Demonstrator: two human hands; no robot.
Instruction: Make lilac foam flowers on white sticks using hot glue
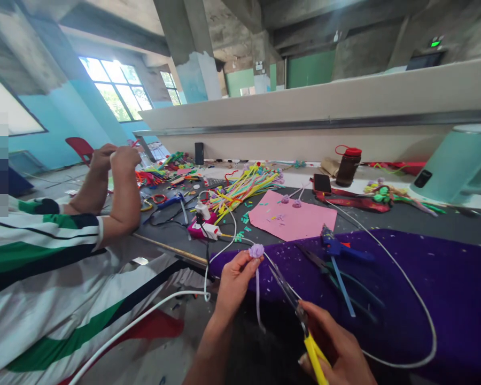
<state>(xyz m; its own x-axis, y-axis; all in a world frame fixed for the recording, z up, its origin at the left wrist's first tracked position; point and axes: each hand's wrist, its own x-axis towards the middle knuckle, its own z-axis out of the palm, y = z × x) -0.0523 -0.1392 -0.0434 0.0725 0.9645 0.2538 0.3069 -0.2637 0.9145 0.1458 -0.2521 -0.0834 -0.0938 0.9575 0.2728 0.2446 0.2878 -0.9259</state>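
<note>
My left hand (234,278) pinches a small lilac flower (257,250) made of pipe cleaner, its pale stem hanging down below the fingers. My right hand (336,347) grips yellow-handled scissors (294,305); the dark blades point up and left toward the flower and lie close to its stem. Both hands hover above a purple cloth (425,289) covering the near part of the table.
A blue glue gun (336,247) and a white cable (404,278) lie on the cloth. Beyond are a pink sheet (292,219), a heap of coloured pipe cleaners (244,187), a phone (322,183) and a dark jar (348,166). A person in a striped shirt (44,278) works at left.
</note>
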